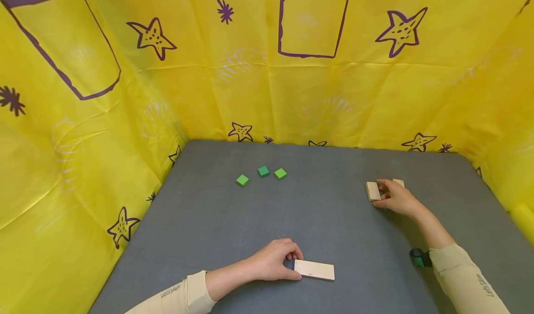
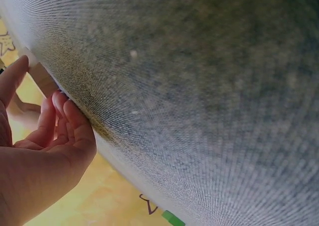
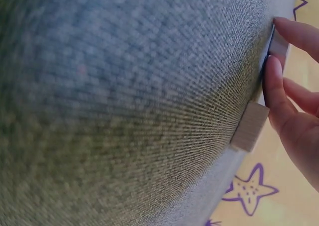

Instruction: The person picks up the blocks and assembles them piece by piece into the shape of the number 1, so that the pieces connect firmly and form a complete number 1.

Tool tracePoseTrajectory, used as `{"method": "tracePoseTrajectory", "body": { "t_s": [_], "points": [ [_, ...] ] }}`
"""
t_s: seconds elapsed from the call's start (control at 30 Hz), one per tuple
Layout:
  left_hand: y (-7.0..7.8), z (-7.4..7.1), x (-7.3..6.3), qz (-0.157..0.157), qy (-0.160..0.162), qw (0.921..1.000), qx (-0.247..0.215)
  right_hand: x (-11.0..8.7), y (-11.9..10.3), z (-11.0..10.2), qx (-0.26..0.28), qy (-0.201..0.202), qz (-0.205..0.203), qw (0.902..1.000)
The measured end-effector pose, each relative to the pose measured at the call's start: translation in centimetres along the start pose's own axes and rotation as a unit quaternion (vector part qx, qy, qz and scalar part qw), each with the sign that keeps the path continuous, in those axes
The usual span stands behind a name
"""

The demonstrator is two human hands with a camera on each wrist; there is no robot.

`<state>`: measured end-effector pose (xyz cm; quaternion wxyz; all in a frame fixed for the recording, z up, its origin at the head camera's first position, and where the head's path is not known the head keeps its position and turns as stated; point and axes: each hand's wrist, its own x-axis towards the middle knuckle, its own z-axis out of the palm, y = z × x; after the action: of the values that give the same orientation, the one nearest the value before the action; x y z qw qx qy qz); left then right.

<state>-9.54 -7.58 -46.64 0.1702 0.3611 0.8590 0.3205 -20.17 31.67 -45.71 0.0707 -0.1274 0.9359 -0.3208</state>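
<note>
A flat, pale wooden block (image 1: 317, 270) lies lengthwise on the grey table near the front. My left hand (image 1: 275, 260) pinches its left end, thumb at the near corner and fingers at the far one. In the left wrist view the block (image 2: 44, 80) shows between thumb and fingertips. Farther off on the right, my right hand (image 1: 398, 199) grips a second wooden block (image 1: 373, 191) by its right end. Just behind that hand lies a third wooden block (image 1: 399, 182), partly hidden by it; the right wrist view shows this block (image 3: 250, 126) beside the fingers.
Three small green square tiles lie at the back left of the table: a light one (image 1: 242, 180), a darker one (image 1: 263, 171) and another light one (image 1: 280, 173). Yellow cloth (image 1: 267, 96) with purple drawings hangs around the table (image 1: 233, 221).
</note>
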Motion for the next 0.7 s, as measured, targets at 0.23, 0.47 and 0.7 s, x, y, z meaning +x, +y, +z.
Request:
{"method": "tracePoseTrajectory", "body": {
  "t_s": [0.23, 0.47, 0.7],
  "points": [
    [-0.13, 0.13, 0.02, 0.002, 0.001, 1.0, 0.005, 0.04, 0.27, 0.06, 0.002, 0.002, -0.001, 1.0],
    [-0.22, 0.19, 0.02, 0.003, 0.0, 1.0, 0.004, -0.07, 0.52, 0.27, 0.001, 0.01, 0.007, 0.9999],
    [-0.14, 0.17, -0.03, 0.005, 0.0, 1.0, 0.004, -0.3, 0.44, 0.39, 0.005, 0.019, 0.017, 0.9997]
  ]
}}
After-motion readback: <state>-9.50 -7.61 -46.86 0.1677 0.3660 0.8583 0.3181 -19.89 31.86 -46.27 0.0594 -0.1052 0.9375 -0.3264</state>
